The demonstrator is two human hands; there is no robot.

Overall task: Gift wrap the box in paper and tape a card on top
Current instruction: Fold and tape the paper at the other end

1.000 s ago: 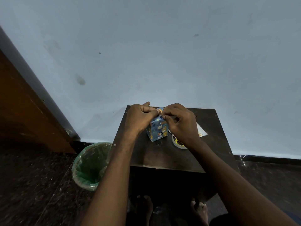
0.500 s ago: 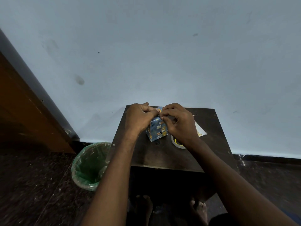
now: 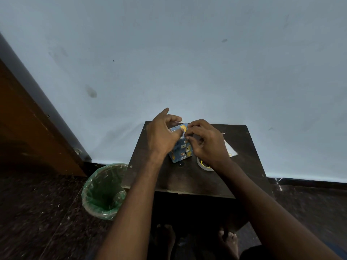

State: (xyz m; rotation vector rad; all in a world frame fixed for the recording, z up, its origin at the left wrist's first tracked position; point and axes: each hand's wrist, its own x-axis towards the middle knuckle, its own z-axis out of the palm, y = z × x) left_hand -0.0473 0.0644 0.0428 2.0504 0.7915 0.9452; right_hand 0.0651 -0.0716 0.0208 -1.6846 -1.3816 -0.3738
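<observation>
A small box wrapped in blue patterned paper (image 3: 180,152) stands on the dark wooden table (image 3: 187,181). My left hand (image 3: 162,133) lies against the box's left side, its fingers lifted and spread and its thumb pressing on the top fold. With curled fingers, my right hand (image 3: 205,142) pinches the paper at the top right edge of the box. A roll of clear tape (image 3: 204,166) lies just right of the box, partly under my right wrist. The white card (image 3: 230,150) lies flat further right.
A bin lined with a green bag (image 3: 104,192) stands on the floor at the table's left. The pale wall rises directly behind the table, and a brown door (image 3: 28,128) is at the left. Bare feet show below the table's front edge.
My left hand has loosened: its fingers rose off the box top and spread, the forefinger pointing up. My right hand stays pinched on the top fold.
</observation>
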